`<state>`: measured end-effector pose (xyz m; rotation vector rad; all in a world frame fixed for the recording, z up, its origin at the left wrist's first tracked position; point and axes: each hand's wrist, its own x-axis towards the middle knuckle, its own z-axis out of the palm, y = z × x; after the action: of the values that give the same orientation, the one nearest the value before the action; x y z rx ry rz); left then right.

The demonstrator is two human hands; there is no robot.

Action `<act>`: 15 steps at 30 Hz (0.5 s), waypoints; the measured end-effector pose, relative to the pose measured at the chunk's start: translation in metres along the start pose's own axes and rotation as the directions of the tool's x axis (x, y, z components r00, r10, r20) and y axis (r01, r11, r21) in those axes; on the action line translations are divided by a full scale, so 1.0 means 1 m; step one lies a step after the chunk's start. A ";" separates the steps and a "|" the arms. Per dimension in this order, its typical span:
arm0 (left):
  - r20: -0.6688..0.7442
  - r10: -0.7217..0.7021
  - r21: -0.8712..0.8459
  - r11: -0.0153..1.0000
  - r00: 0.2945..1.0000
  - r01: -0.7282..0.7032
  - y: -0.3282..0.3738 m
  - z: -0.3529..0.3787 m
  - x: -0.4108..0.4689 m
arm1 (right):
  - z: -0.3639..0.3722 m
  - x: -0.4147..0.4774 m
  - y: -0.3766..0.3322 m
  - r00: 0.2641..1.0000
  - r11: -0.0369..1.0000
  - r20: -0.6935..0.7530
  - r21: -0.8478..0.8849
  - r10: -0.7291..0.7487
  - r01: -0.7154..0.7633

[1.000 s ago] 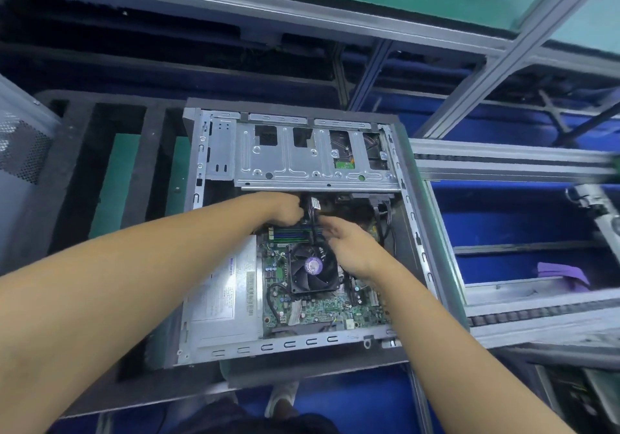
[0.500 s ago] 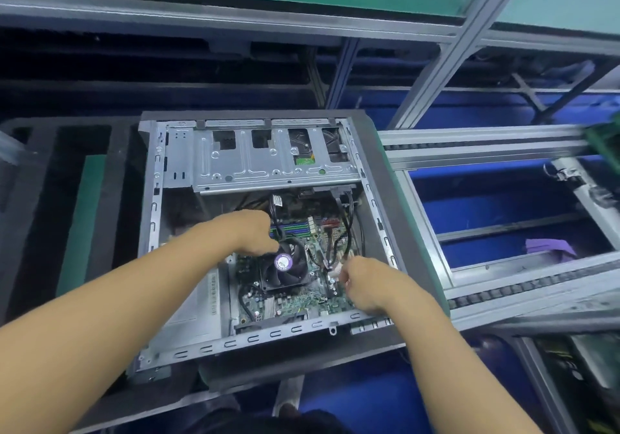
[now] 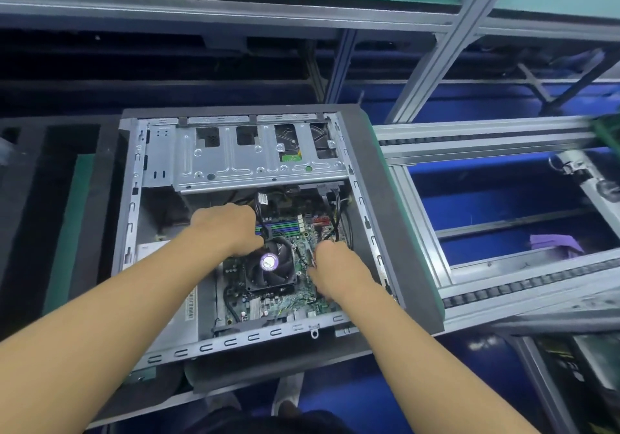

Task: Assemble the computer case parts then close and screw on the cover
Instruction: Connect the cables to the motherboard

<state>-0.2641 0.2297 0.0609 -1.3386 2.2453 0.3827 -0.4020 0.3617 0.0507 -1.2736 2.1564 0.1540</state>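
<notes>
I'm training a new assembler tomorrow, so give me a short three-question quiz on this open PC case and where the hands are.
1. True or false: the computer case lies closed, its inside hidden.
2. What sits between the left hand and the right hand? A) the cooler fan B) a screwdriver C) a roll of tape
3. Fill in: the black cable bundle beside the memory slots is reached by the ____ hand.

Key: 1 false; 2 A; 3 left.
</notes>
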 end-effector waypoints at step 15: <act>0.053 -0.021 -0.157 0.987 0.998 0.029 -0.029 -0.005 -0.009 | -0.009 -0.019 0.009 0.996 0.972 -0.063 0.229 0.064 -0.048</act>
<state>-0.2367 0.2205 0.0707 -1.4182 2.1924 0.5893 -0.4068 0.3773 0.0669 -1.1031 2.1979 -0.1138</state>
